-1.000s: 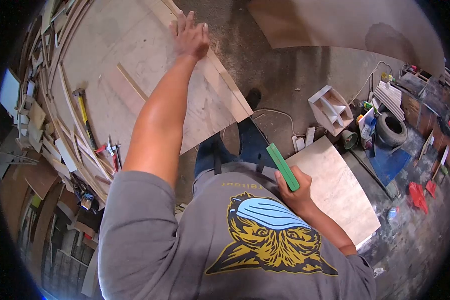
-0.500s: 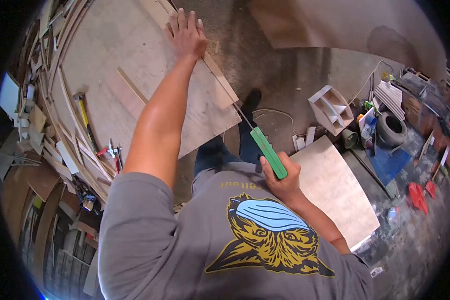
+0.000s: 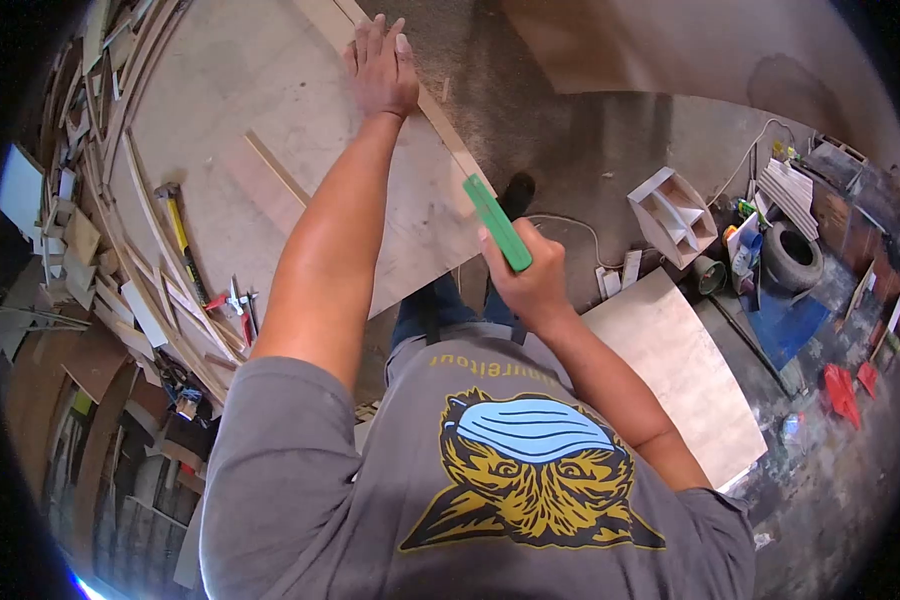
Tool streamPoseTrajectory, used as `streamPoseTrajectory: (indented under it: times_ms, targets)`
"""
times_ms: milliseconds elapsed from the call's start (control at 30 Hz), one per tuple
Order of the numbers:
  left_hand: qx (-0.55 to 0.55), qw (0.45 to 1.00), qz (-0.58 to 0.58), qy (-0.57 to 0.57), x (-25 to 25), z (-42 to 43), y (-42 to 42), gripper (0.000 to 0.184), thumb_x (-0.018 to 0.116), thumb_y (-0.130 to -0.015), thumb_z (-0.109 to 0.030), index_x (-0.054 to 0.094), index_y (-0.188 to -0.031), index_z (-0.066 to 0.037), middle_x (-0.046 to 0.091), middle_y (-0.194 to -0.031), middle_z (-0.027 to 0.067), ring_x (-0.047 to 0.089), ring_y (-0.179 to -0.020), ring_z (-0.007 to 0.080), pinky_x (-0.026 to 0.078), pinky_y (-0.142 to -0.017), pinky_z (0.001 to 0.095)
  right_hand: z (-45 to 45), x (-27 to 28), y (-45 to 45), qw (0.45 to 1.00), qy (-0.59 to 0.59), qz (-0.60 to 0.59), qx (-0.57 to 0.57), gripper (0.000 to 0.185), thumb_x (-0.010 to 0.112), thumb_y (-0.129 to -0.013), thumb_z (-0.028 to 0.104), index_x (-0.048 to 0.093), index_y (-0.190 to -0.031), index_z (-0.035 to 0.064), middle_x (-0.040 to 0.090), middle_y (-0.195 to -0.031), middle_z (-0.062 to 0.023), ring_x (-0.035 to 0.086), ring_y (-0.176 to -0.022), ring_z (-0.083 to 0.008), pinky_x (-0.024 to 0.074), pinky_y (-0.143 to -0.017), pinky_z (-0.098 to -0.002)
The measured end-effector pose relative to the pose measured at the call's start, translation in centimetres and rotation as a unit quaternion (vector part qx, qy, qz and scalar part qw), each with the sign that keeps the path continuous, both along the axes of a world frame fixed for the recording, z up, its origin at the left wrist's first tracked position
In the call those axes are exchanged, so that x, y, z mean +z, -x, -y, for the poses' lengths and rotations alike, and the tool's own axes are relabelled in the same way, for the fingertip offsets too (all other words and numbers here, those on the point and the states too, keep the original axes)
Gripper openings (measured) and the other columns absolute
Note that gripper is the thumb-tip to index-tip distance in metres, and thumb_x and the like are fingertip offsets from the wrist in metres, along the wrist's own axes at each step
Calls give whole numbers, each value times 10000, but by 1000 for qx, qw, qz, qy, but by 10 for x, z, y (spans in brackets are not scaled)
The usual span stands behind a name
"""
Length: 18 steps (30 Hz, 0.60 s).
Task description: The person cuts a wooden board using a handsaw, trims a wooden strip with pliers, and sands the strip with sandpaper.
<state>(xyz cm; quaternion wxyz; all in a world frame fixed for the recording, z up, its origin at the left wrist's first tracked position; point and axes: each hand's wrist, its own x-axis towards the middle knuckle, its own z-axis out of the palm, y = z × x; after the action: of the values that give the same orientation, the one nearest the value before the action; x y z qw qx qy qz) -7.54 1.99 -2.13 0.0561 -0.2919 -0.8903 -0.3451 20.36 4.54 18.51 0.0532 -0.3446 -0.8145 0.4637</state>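
Note:
My left hand [image 3: 383,75] lies flat with fingers stretched on a narrow wooden strip [image 3: 444,130], along the edge of a large plywood board [image 3: 240,80]. The green handle of a hand saw [image 3: 497,222] is in the grip of my right hand [image 3: 532,275]. That handle reaches the near end of the strip, at the board's corner. The blade is hidden from view now. A loose wooden piece [image 3: 275,168] rests on the board, left of my left forearm.
A yellow-and-black hammer [image 3: 178,230] and red-handled pliers [image 3: 240,308] lie at the board's left side. Wood offcuts [image 3: 80,240] are heaped beyond. On the right are a pale sheet [image 3: 680,370], a wooden box [image 3: 673,218] and a tire [image 3: 792,255].
My right hand has pushed the saw forward and up-left, bringing its handle to the strip's end and hiding the blade that showed before. My left hand stays on the strip.

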Motion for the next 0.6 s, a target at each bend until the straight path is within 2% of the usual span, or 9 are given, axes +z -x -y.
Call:
streamPoseTrajectory:
  times_ms: [67,200,333,533,600]
  targets:
    - [-6,1000,10,7,-4,1,3,464,348,-1076,-366,624,-1393,-170,494,-1536,120,325,-1491,348,197,-1215,513,-7,4,-4,1000,22,17,-13,293,733,-934,223,572,-777,35,610,-632,-203,652,-587,-413,503,-538,-437]
    - [-9,999,39,12,-1,2,0,480,351,-1070,-401,600,-1427,-198,413,-1608,67,240,-1538,328,127,-1244,534,5,11,-11,1000,0,-12,11,329,739,-932,236,548,-759,31,589,-615,-192,647,-587,-397,492,-533,-436]
    - [-7,997,42,72,-5,-1,1,519,306,-1073,-464,560,-1472,-249,337,-1652,57,164,-1566,325,70,-1256,543,1,13,-9,999,41,20,-22,334,729,-945,224,535,-755,29,557,-602,-184,611,-527,-343,466,-515,-403]
    - [-9,989,52,140,-7,-7,-3,579,231,-1069,-536,503,-1518,-291,283,-1680,56,95,-1582,333,21,-1258,550,-6,-5,-19,999,18,8,-39,296,746,-932,193,570,-760,29,553,-594,-157,597,-502,-277,456,-505,-375]
    - [-4,987,52,149,-5,-6,-1,587,229,-1067,-545,502,-1519,-289,282,-1680,60,90,-1582,336,18,-1258,550,-2,-23,-47,999,-10,-34,-25,264,756,-923,174,595,-775,26,564,-607,-148,589,-502,-262,454,-506,-369]
